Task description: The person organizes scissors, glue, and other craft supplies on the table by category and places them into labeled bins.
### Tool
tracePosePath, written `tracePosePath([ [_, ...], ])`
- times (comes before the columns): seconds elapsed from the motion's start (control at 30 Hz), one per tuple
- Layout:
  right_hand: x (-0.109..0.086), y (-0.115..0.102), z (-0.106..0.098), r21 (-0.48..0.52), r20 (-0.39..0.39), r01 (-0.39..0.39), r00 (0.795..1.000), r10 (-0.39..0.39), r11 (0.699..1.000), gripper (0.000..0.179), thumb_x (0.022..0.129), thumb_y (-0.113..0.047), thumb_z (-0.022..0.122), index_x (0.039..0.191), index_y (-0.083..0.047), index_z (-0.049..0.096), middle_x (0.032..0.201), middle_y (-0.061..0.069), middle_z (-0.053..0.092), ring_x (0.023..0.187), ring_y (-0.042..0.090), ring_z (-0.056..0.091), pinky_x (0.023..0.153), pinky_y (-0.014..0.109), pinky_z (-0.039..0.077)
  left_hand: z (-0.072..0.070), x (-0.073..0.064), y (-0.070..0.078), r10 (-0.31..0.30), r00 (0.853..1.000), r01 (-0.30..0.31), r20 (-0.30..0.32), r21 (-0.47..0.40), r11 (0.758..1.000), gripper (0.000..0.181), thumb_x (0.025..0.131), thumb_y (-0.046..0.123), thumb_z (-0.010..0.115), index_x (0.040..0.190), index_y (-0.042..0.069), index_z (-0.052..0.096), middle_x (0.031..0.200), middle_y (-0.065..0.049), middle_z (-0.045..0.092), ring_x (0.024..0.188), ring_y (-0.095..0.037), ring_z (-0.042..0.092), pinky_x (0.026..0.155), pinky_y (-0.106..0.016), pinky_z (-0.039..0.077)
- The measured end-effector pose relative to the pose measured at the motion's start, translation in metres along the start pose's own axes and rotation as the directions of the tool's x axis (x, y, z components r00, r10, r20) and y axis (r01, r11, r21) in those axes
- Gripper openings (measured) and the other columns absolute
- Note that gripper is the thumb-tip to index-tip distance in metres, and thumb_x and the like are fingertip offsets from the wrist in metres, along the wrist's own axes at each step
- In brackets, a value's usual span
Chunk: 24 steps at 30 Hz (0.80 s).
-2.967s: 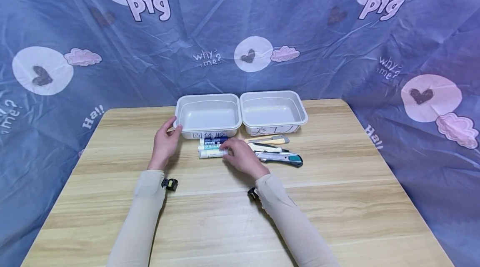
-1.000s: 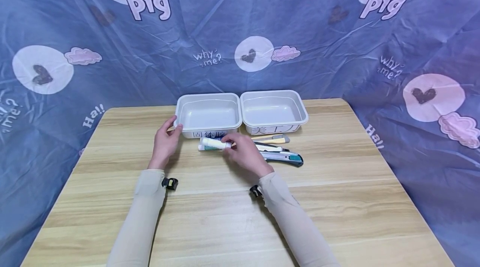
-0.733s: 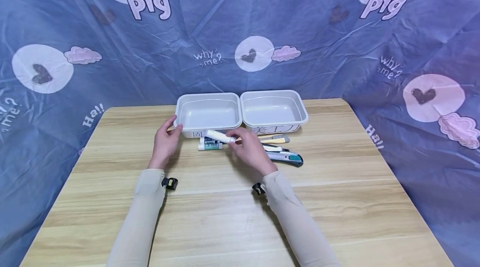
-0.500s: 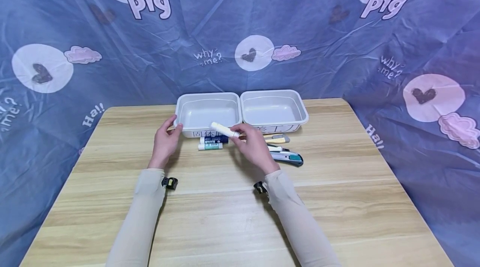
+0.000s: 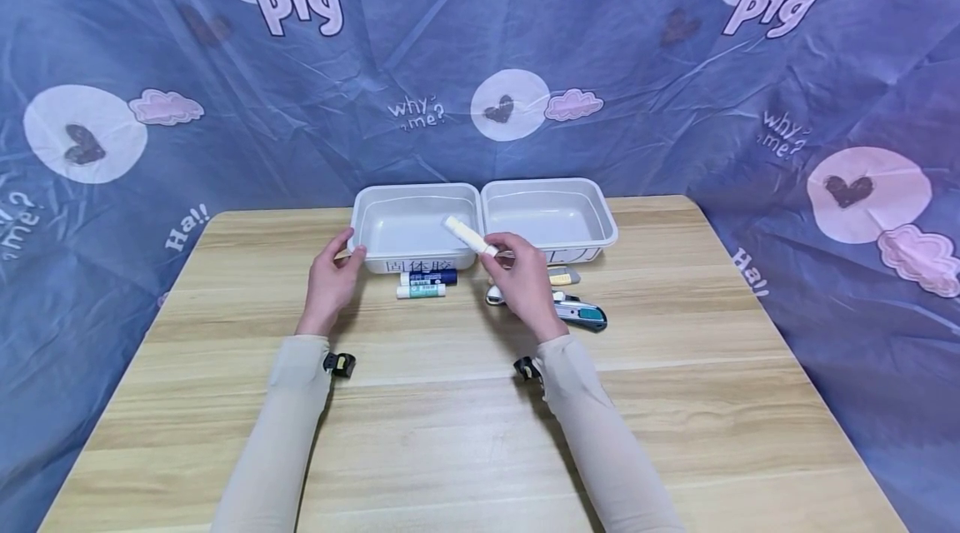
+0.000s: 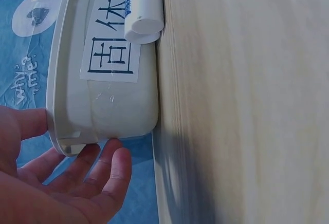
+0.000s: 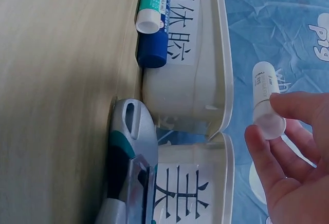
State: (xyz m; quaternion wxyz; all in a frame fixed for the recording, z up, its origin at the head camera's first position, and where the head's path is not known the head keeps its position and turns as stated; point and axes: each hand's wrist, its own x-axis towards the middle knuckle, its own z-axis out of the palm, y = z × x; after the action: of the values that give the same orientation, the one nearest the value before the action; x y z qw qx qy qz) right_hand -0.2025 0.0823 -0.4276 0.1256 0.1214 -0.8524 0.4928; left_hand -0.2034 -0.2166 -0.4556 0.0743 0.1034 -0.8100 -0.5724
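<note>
My right hand (image 5: 525, 279) pinches a white glue stick (image 5: 467, 233) between thumb and fingers, tilted over the right front part of the left white plastic box (image 5: 405, 221). In the right wrist view the glue stick (image 7: 264, 85) is above the box's rim. My left hand (image 5: 330, 287) holds that box at its left front corner, thumb on the rim and fingers against the end wall (image 6: 121, 121). Before the box lie a dark blue glue stick (image 5: 441, 276) and a green-labelled glue stick (image 5: 422, 291).
A second white box (image 5: 551, 225) stands right beside the first, also labelled in front. Utility knives lie before it: a yellow one (image 5: 562, 276), a teal-and-grey one (image 5: 581, 313) and a white one (image 5: 495, 296), partly behind my right hand. A printed blue cloth (image 5: 420, 33) hangs behind the wooden table (image 5: 435, 433).
My right hand has picked up the white glue stick from the table and carried it up and to the right, over the left box. My left hand stays at the box's corner.
</note>
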Motion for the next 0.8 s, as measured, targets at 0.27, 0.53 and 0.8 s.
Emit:
tracePosePath([
  [0.27, 0.0009, 0.0032, 0.0021, 0.011, -0.032, -0.028, 0.999, 0.029, 1.000, 0.024, 0.091, -0.008, 0.077, 0.113, 0.000, 0.073, 0.107, 0.016, 0.076, 0.088, 0.025, 0.075, 0.079, 0.030, 0.061, -0.0005, 0.0014, -0.0009, 0.004, 1.000, -0.004, 0.003, 0.002, 1.000, 0.053, 0.105, 0.024, 0.058, 0.155, 0.011, 0.045, 0.152, -0.018, 0.051, 0.129, -0.036, 0.058, 0.101, -0.036, 0.048],
  [0.53, 0.0002, 0.0034, 0.0043, 0.004, -0.037, -0.034, 0.999, 0.034, 0.999, 0.021, 0.091, -0.009, 0.077, 0.109, 0.000, 0.074, 0.103, 0.015, 0.076, 0.086, 0.025, 0.075, 0.078, 0.029, 0.061, 0.0000, 0.0018, -0.0021, 0.005, 1.000, -0.005, 0.004, 0.004, 1.000, 0.053, 0.105, 0.025, 0.058, 0.155, 0.011, 0.044, 0.153, -0.018, 0.050, 0.129, -0.037, 0.058, 0.106, -0.045, 0.047],
  [0.8, -0.0012, 0.0024, 0.0074, -0.013, -0.041, -0.020, 0.999, 0.020, 1.000, 0.021, 0.090, -0.006, 0.077, 0.110, 0.000, 0.074, 0.107, 0.014, 0.073, 0.086, 0.024, 0.073, 0.078, 0.027, 0.061, 0.0004, 0.0022, -0.0024, 0.014, 1.000, -0.014, 0.001, 0.003, 1.000, 0.053, 0.105, 0.023, 0.058, 0.155, 0.010, 0.045, 0.152, -0.018, 0.051, 0.127, -0.036, 0.059, 0.101, -0.037, 0.049],
])
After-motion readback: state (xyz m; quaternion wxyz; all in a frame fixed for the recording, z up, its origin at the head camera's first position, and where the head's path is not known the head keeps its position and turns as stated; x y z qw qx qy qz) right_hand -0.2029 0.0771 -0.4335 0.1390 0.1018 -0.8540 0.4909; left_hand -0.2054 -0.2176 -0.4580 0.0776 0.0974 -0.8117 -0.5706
